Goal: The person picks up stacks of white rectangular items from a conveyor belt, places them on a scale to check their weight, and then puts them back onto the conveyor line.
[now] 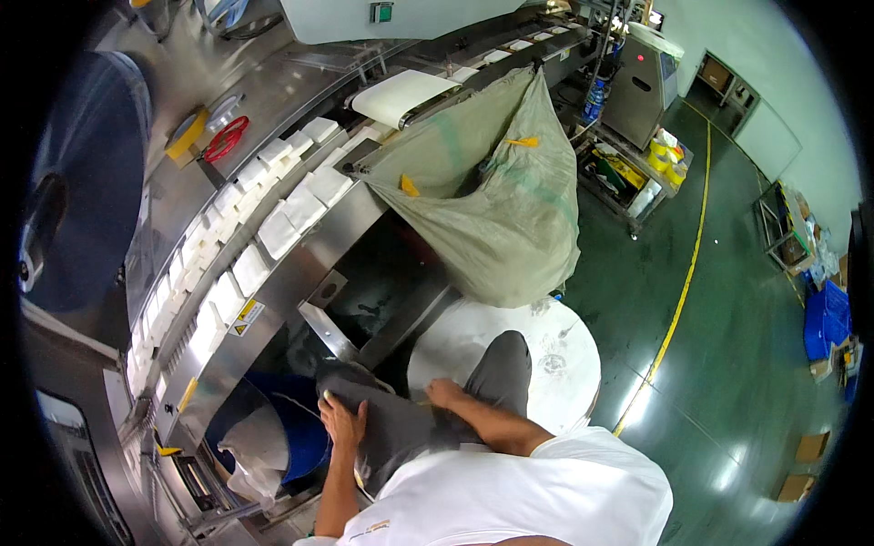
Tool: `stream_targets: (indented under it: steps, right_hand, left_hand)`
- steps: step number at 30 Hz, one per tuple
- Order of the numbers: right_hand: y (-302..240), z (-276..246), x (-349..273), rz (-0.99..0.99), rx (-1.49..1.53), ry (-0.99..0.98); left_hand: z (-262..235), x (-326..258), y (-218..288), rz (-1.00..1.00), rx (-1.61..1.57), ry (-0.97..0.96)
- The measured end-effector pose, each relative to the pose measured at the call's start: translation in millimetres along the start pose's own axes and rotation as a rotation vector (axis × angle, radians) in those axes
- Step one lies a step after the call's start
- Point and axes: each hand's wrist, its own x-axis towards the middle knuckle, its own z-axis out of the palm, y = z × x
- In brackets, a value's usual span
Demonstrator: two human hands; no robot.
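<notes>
Grey soft trouser cloth point(401, 428) covers the raised knee, and both hands lie on it: the left hand point(343, 420) flat with fingers spread, the right hand point(446, 393) curled, grip not clear. Behind stand a steel conveyor point(300, 264) with white square packs point(302, 208) and a coarse woven sack point(492, 200)

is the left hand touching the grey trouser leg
Touching. The head view shows the left hand lying flat on the grey trouser leg near the raised knee, fingers spread on the cloth with no gap.
</notes>
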Motion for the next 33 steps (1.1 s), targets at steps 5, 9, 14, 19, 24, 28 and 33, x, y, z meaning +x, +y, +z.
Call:
stream_targets:
  steps: [5, 9, 14, 19, 24, 28, 33]
  right_hand:
    - [16.7, -11.8, -12.1, -0.053, -0.021, 0.022]
    - [21.3, -41.4, -25.5, 0.037, -0.039, 0.017]
    - [29.5, -62.1, -25.0, 0.045, 0.025, 0.226]
    - [28.0, -57.0, -19.1, 0.117, 0.006, 0.071]
    - [34.8, -38.2, -8.4, 0.165, -0.032, 0.067]
    - [46.9, -19.5, 3.0, 0.174, -0.124, 0.021]
    - [45.7, -18.6, 6.5, 0.149, -0.169, -0.014]
  left_hand:
    - [14.5, 9.7, 70.8, 0.138, 0.047, -0.029]
    - [23.5, 0.2, 117.9, 0.205, 0.104, -0.085]
    - [14.0, -2.0, 145.4, 0.191, 0.168, -0.023]
    - [16.6, 14.7, 128.7, 0.173, 0.050, -0.055]
    - [15.6, 30.8, 126.1, 0.106, 0.080, -0.023]
    - [6.8, 56.6, 127.5, 0.038, 0.022, -0.042]
    - [17.5, 95.7, 117.3, 0.037, 0.013, -0.026]
